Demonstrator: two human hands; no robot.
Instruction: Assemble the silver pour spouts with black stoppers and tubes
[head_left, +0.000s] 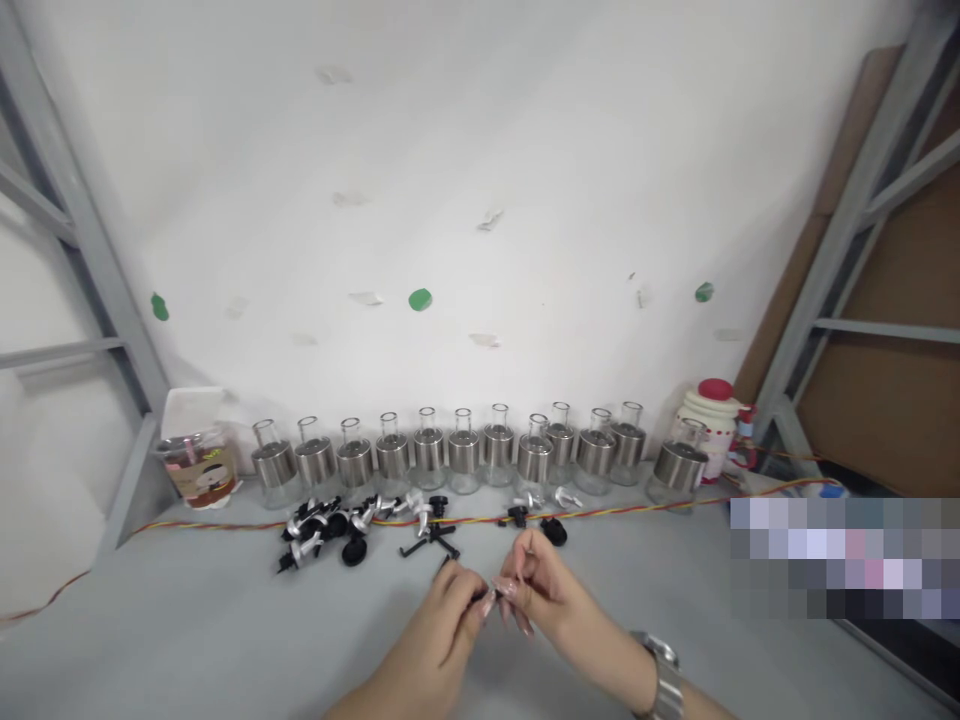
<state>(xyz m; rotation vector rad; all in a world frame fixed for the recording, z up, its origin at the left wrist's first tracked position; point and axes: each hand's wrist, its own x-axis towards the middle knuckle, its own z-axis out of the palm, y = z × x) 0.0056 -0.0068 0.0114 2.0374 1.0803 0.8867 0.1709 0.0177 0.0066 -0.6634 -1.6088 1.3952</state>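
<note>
In front of me, over the grey tabletop (285,640), my left hand (450,620) and my right hand (547,595) meet at their fingertips. Both are closed in a pinch around a small black part (480,597), mostly hidden by the fingers. Just beyond the left hand lie several thin black tubes (442,545) with bent ends. Black round caps (554,531) and silver-and-black pourer spouts (302,550) lie loose past the hands, most of them heaped to the left.
A row of glass bottles with metal sleeves (463,450) stands along the white wall. A twisted red-and-yellow wire (630,510) crosses the table in front of them. A plastic drink cup (199,470) stands far left, a cream jug with red lid (709,425) at right. Grey metal frames flank both sides.
</note>
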